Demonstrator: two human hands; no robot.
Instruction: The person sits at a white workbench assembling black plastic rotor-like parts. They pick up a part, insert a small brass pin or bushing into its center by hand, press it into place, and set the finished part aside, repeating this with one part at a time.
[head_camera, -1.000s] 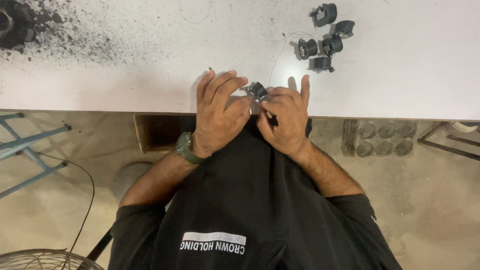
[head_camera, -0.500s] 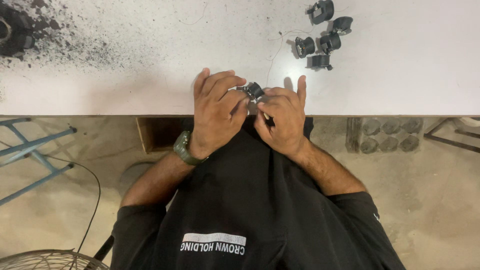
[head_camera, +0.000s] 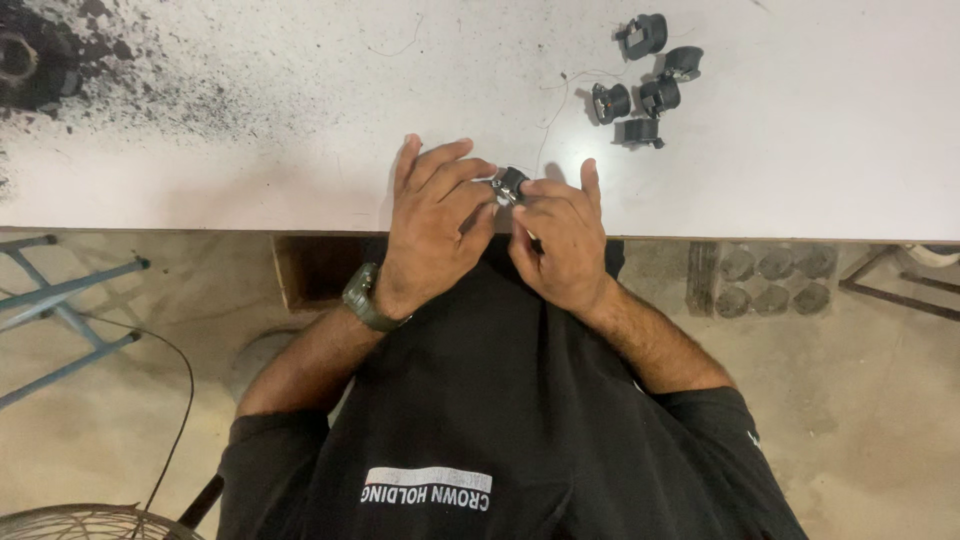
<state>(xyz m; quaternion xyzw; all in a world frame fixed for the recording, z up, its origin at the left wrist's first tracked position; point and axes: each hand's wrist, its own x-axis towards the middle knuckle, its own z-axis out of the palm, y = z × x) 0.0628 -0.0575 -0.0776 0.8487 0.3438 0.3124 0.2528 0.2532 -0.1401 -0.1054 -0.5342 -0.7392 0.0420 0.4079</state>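
White flat worktable (head_camera: 800, 170): bears everything, black powder stain at far left corner.
Black T-shirt (head_camera: 500, 400): fills the lower view.
Left hand (head_camera: 432, 225) and right hand (head_camera: 560, 240): meet at the near table edge, fingertips pinched together on one small black-and-metal component (head_camera: 510, 183).
Cluster of five small black plastic parts (head_camera: 645, 85): lies well apart, far right, untouched; judged still to be worked, with only one piece in hand.
Hidden: most of the held component, covered by fingers; what the hands do to it cannot be told.
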